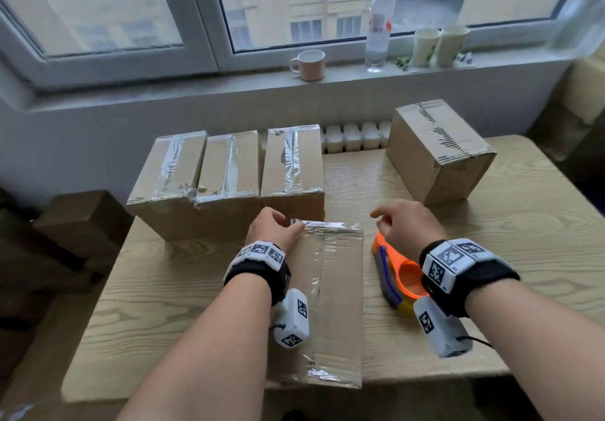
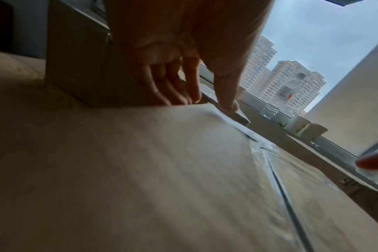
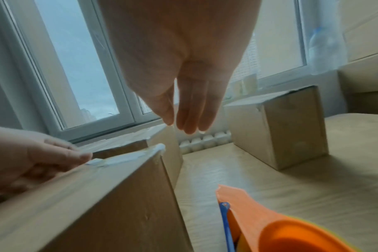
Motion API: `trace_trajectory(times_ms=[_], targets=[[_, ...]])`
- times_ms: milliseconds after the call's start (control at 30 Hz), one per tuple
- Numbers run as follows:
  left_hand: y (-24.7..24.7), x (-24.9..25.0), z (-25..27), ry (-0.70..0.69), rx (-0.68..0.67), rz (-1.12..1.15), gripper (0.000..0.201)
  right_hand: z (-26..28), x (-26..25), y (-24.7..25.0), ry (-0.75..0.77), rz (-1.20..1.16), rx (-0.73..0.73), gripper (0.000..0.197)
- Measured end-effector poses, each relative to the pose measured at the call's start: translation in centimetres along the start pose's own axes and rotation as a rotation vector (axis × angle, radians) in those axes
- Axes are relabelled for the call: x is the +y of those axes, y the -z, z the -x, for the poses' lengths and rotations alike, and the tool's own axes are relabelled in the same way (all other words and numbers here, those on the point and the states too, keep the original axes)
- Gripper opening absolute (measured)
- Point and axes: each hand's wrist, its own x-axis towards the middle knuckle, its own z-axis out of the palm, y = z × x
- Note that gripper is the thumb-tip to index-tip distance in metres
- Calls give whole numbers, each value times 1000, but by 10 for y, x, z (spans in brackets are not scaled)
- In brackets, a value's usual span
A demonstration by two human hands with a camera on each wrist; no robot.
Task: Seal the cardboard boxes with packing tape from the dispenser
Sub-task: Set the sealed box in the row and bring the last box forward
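Five boxes [image 1: 438, 155] stood on the table [image 1: 510, 257] in the head view, the left hand [image 1: 273, 227] resting loose-fingered on the far edge of the near box [image 1: 340, 289]. The left wrist view showed its thumb [image 2: 227, 95] touching the tape [image 2: 257, 146]. In the right wrist view the right hand [image 3: 183, 68] hovered empty, fingers straight, above the dispenser [image 3: 270, 221].

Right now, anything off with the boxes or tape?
Yes: tape on the near box is wrinkled and bunched at its near end. The far-left box has torn cardboard on its front top edge, with scraps beside the seam.
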Motion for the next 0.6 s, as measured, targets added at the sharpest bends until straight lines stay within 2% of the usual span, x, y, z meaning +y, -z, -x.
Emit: trace_trajectory(times_ms=[33,100,167,267,400,600], targets=[[3,4,1,-64,30,-17,20,2,-7,3,56,18,9,28],[7,14,3,-203,1,-91,7,6,-19,4,138,61,-13,29],[3,21,6,-311,-76,-171,9,9,-28,-3,179,87,-62,32],[-5,27,10,-422,-117,-306,11,10,-36,-12,240,142,-96,36],[-10,27,4,-451,-112,-367,13,8,-39,-21,276,167,-138,37],[-11,27,-5,-382,-149,-347,10,-3,-40,-28,200,163,-185,33]])
